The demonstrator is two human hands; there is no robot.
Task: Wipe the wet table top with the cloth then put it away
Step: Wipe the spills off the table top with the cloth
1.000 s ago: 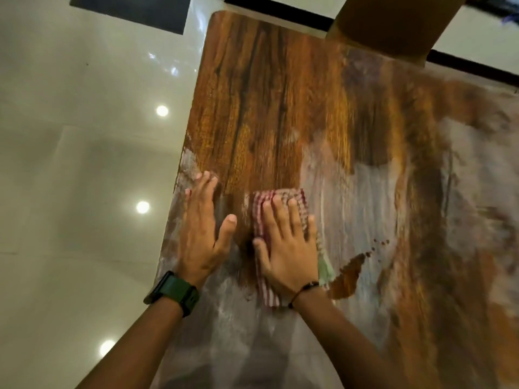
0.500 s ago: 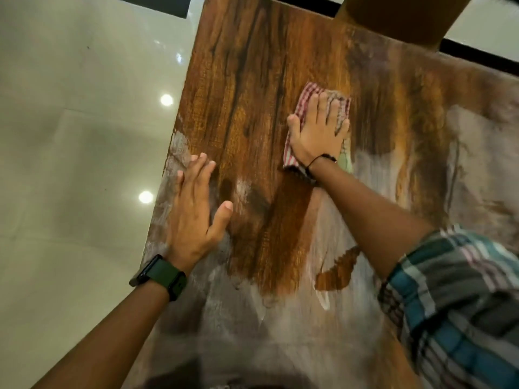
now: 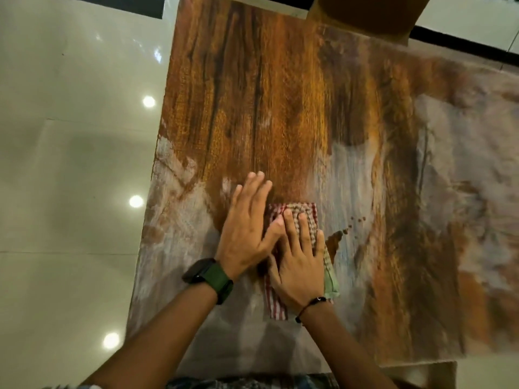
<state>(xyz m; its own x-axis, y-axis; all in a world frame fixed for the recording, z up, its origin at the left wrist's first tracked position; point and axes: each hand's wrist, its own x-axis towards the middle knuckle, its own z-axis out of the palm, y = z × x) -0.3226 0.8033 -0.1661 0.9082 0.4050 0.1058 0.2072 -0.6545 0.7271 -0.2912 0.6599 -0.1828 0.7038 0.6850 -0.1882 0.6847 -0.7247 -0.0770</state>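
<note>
A folded red-and-white checked cloth (image 3: pixel 307 213) with a green edge lies flat on the wooden table top (image 3: pixel 266 94), near its front left part. My right hand (image 3: pixel 299 262) presses down on the cloth with straight, spread fingers. Beside it, my left hand (image 3: pixel 247 228) lies flat on the table with straight fingers, its thumb touching the cloth's left side and my right hand. The table shows a dark dry-looking streak in the middle and pale wet smears at the left, front and right.
A brown chair back (image 3: pixel 365 15) stands at the table's far edge. Glossy light floor tiles (image 3: pixel 70 192) with lamp reflections lie to the left of the table edge. Small drops (image 3: pixel 355 223) sit on the table right of the cloth.
My right hand has pulled the cloth back from the far middle of the table to the near side. My left hand has shifted right and now touches the cloth.
</note>
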